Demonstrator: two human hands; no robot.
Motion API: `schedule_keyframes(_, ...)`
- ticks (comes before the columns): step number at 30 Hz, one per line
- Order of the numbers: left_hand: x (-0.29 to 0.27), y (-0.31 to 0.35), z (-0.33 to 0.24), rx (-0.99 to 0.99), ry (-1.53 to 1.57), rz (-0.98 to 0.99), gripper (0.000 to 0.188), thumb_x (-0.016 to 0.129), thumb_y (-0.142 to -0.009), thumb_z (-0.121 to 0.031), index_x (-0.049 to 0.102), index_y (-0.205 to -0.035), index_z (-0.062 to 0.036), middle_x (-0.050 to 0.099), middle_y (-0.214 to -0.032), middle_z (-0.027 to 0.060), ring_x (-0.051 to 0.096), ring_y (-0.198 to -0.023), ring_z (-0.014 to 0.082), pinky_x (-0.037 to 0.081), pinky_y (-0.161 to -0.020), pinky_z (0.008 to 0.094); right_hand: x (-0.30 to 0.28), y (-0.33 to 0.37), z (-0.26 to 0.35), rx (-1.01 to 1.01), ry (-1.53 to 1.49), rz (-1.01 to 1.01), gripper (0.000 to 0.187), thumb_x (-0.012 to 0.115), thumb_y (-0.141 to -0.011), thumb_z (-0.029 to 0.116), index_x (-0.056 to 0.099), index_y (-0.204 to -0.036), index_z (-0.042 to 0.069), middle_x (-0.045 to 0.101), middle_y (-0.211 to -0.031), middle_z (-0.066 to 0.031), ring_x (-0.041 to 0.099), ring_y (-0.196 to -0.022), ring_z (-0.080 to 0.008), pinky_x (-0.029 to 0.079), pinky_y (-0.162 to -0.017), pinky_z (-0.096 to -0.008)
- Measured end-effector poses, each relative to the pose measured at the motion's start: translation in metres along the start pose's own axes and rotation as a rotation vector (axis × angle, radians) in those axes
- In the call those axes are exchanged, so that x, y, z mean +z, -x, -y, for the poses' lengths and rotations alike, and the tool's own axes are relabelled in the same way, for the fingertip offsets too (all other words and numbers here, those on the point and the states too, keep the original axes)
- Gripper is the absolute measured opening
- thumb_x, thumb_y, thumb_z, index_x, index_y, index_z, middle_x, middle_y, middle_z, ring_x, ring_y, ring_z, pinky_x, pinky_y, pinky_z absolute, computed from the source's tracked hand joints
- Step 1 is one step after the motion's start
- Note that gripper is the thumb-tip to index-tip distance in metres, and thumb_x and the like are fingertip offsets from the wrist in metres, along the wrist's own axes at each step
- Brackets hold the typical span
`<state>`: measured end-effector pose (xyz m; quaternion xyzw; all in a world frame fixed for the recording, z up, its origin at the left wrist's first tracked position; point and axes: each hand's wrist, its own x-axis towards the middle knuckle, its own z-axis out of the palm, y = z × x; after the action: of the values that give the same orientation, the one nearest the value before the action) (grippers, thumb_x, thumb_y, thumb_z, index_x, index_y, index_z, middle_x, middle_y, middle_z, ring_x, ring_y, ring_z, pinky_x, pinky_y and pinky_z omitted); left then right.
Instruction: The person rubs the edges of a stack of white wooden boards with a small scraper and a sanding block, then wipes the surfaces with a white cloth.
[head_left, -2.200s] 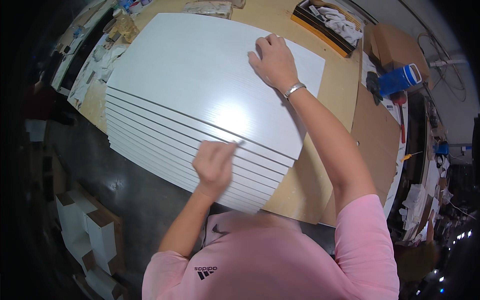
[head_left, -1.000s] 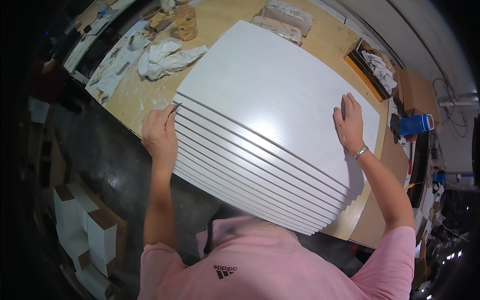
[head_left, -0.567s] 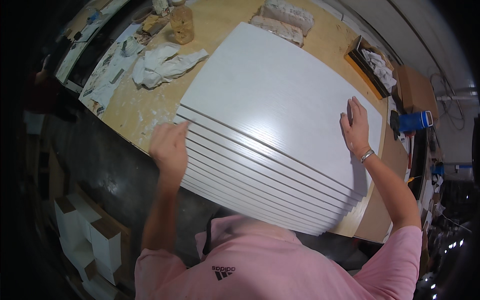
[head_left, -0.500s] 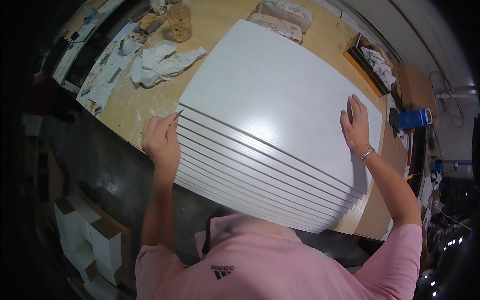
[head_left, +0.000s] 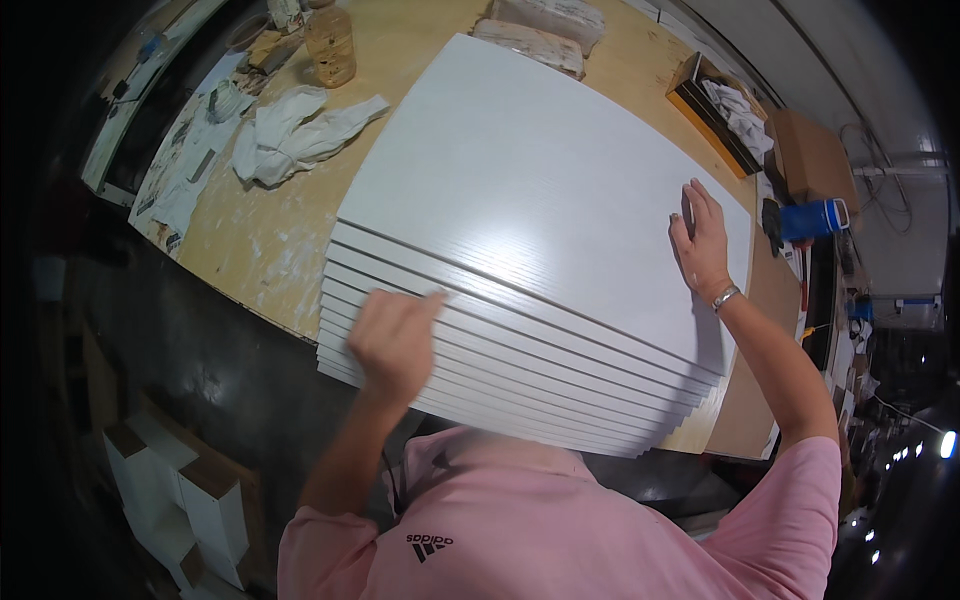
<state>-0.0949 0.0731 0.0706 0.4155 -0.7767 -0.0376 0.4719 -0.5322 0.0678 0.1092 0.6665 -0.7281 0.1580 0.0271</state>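
Note:
A stack of several white panels (head_left: 540, 200) lies on a wooden workbench (head_left: 270, 240), stepped so the near edges show one under another. My right hand (head_left: 702, 245) rests flat, fingers spread, on the top panel near its right end. My left hand (head_left: 392, 335) is blurred with motion at the stepped front edges near the stack's left corner. Its fingers are curled, and whether anything is pinched in them cannot be made out.
Crumpled white rags (head_left: 300, 135) and a jar of amber liquid (head_left: 330, 45) sit at the bench's back left. A tray of cloths (head_left: 722, 110), a cardboard box (head_left: 812, 160) and a blue canister (head_left: 812, 218) stand at the right. White blocks (head_left: 195, 490) lie on the floor.
My left hand has slid right along the stepped front edges, from the stack's left corner. My right hand has stayed pressed on the top panel. The view has shifted slightly.

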Motion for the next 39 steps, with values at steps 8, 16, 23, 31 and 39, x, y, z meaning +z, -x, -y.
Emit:
schedule_keyframes(8, -0.003, 0.005, 0.002, -0.057, -0.022, 0.0, 0.019, 0.072, -0.08, 0.004, 0.076, -0.096, -0.0041, 0.06, -0.074, 0.0088, 0.056, -0.067, 0.029, 0.046, -0.059, 0.0386, 0.001, -0.004, 0.001, -0.024, 0.0, -0.022, 0.05, 0.058, -0.094, 0.021, 0.051, -0.138, -0.002, 0.045, -0.151, -0.0192, 0.043, -0.138, -0.036, 0.035, -0.117, -0.0411)
schedule_keyframes(16, -0.021, 0.02, 0.014, -0.208, -0.117, 0.009, 0.011, 0.072, -0.084, 0.002, 0.075, -0.094, -0.0005, 0.059, -0.075, 0.0118, 0.057, -0.071, 0.0304, 0.046, -0.061, 0.0386, 0.002, 0.0, -0.002, -0.02, 0.006, -0.017, 0.053, 0.059, -0.094, 0.024, 0.051, -0.139, -0.002, 0.045, -0.151, -0.0186, 0.044, -0.137, -0.0356, 0.037, -0.116, -0.0413)
schedule_keyframes(23, -0.023, 0.011, 0.026, -0.205, -0.137, -0.051, 0.016, 0.076, -0.077, 0.003, 0.076, -0.091, -0.0053, 0.061, -0.074, 0.0068, 0.058, -0.069, 0.0271, 0.046, -0.061, 0.0375, 0.003, 0.001, -0.006, -0.043, 0.023, -0.025, 0.053, 0.059, -0.094, 0.025, 0.052, -0.138, -0.003, 0.045, -0.151, -0.0193, 0.043, -0.137, -0.0359, 0.037, -0.116, -0.0414)
schedule_keyframes(31, -0.012, 0.017, 0.015, -0.173, -0.13, -0.072, 0.019, 0.075, -0.076, 0.003, 0.076, -0.092, -0.0074, 0.062, -0.073, 0.0055, 0.057, -0.067, 0.0266, 0.046, -0.058, 0.0359, 0.001, -0.001, -0.001, -0.018, 0.01, -0.019, 0.053, 0.058, -0.094, 0.026, 0.052, -0.138, -0.002, 0.046, -0.151, -0.0197, 0.044, -0.137, -0.0365, 0.037, -0.116, -0.0416)
schedule_keyframes(39, 0.003, 0.032, 0.006, -0.267, -0.065, -0.096, 0.021, 0.075, -0.078, 0.001, 0.078, -0.093, -0.0128, 0.061, -0.074, 0.0029, 0.058, -0.068, 0.0239, 0.046, -0.06, 0.0361, 0.0, 0.0, -0.001, 0.001, 0.001, -0.022, 0.055, 0.058, -0.093, 0.03, 0.053, -0.137, -0.002, 0.045, -0.151, -0.02, 0.044, -0.137, -0.0364, 0.037, -0.116, -0.0418)
